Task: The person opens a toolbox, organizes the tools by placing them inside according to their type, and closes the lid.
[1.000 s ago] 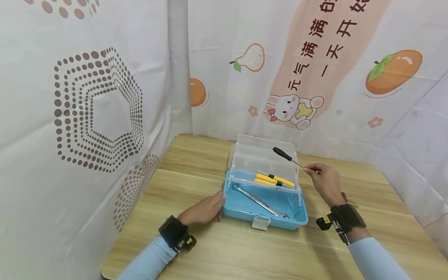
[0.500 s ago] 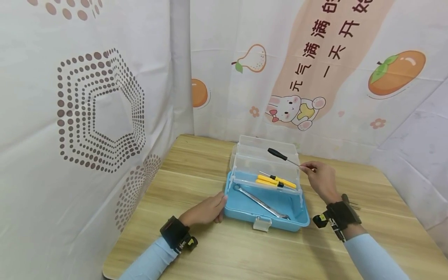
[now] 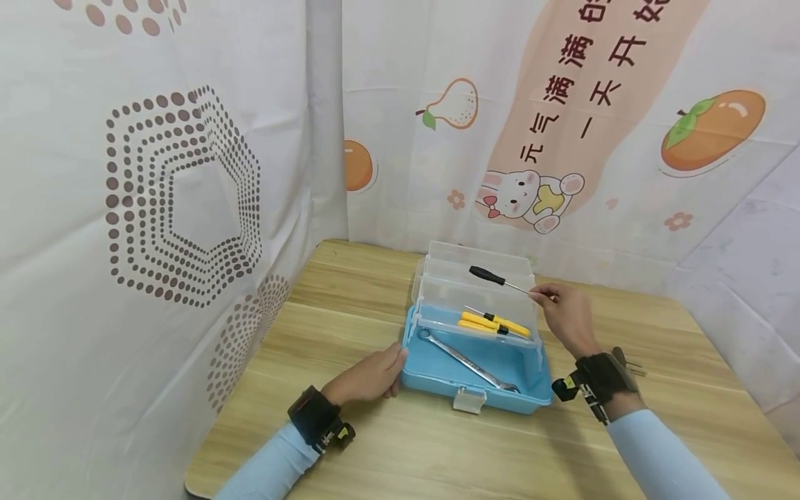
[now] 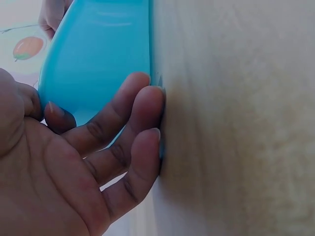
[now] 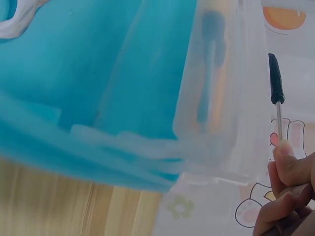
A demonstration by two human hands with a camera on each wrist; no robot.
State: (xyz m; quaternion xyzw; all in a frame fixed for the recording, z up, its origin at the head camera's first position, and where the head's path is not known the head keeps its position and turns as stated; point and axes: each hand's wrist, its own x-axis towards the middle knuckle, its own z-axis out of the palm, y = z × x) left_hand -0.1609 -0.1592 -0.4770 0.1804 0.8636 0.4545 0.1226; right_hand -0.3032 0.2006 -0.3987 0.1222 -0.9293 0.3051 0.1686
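Note:
My right hand (image 3: 567, 316) pinches a black-handled screwdriver (image 3: 487, 276) by its metal shaft, above the back right of a light blue toolbox (image 3: 437, 384). The handle points up and left; in the right wrist view the screwdriver (image 5: 276, 83) stands beside the translucent tray (image 5: 216, 147). At the box's left side, my left hand (image 3: 369, 375) holds the wall. Close up in the left wrist view, its fingers (image 4: 147, 108) bend against the blue side down by the tabletop. A wrench (image 3: 465, 360) lies slantwise in the box. Yellow-handled screwdrivers (image 3: 494, 323) lie in the raised tray.
The box's clear lid (image 3: 475, 260) stands open at the back, and its clear latch (image 3: 469, 400) hangs at the front. On the wooden table (image 3: 337, 298), a dark tool with thin metal prongs (image 3: 634, 368) is partly hidden behind my right wrist. Printed curtains stand behind and left.
My right hand has moved left with the screwdriver, bringing it further over the toolbox's tray. My left hand stays at the box's side. The head view has shifted slightly.

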